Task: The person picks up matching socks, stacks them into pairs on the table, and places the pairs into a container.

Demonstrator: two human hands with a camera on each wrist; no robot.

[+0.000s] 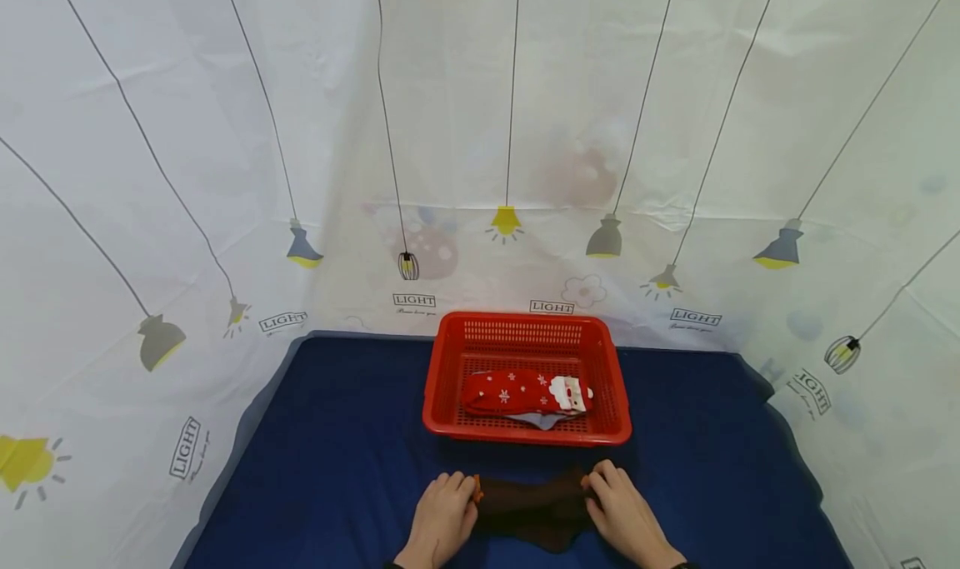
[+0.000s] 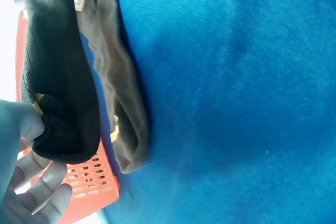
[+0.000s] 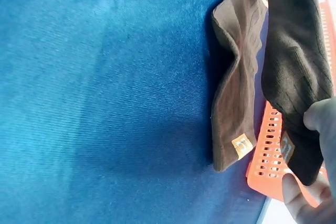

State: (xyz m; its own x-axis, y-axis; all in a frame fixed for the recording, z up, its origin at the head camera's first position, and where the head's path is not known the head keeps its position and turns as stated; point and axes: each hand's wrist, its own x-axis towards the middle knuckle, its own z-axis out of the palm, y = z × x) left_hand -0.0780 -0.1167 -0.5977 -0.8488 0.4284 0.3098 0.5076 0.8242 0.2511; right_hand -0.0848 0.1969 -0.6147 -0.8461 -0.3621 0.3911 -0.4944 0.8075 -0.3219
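Observation:
A dark brown sock [image 1: 517, 511] is stretched sideways between both hands in front of the basket. One end is pinched by my left hand [image 1: 442, 511], thumb on top of the fabric in the left wrist view. My right hand [image 1: 626, 511] pinches the other end, which bears an orange label [image 3: 287, 148]. Both wrist views show the held sock [image 2: 68, 61] raised off the blue cloth. Below it a second brown sock [image 3: 233, 93] lies lengthwise on the cloth, with an orange-yellow label [image 3: 242, 145] at one end. The head view does not clearly separate the two socks.
A red plastic basket [image 1: 527, 437] stands just beyond the hands. In it lies a red sock [image 1: 517, 392] with snowflakes and a Santa face, over a grey-blue fabric piece [image 1: 543, 421]. Dark blue cloth [image 1: 337, 452] covers the surface. A white lamp-printed sheet [image 1: 465, 119] hangs behind.

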